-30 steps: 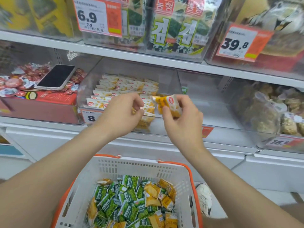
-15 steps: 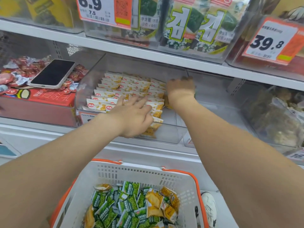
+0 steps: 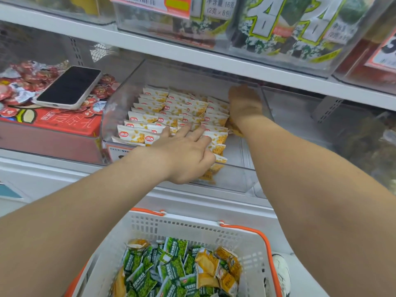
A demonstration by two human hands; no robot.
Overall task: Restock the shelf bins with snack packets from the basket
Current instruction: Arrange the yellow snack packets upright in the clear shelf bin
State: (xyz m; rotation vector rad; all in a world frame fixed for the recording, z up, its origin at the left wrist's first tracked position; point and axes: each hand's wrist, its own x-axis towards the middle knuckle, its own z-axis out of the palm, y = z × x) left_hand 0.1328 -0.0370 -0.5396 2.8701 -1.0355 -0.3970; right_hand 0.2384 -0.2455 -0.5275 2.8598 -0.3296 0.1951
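Observation:
A clear shelf bin (image 3: 233, 181) holds neat rows of white-and-yellow snack packets (image 3: 171, 110). My left hand (image 3: 186, 153) lies flat on the front rows, fingers straight and pressing on the packets. My right hand (image 3: 244, 103) reaches deep into the bin's right side, beside the rows; its fingertips are hidden. A yellow packet (image 3: 234, 128) sticks out from under its wrist, held in the palm. Below, a white basket (image 3: 192, 224) with orange handles holds several green and yellow packets (image 3: 171, 271).
A phone (image 3: 68, 86) lies on red-wrapped candies in the bin to the left, above a red box (image 3: 53, 123). The shelf above (image 3: 192, 54) carries bins of seaweed packs close over my right hand. A clear bin (image 3: 321, 129) stands to the right. A shoe (image 3: 280, 273) shows beside the basket.
My right hand carried the yellow packet from in front of the bin into its back right side. My left hand opened and flattened onto the front rows of packets.

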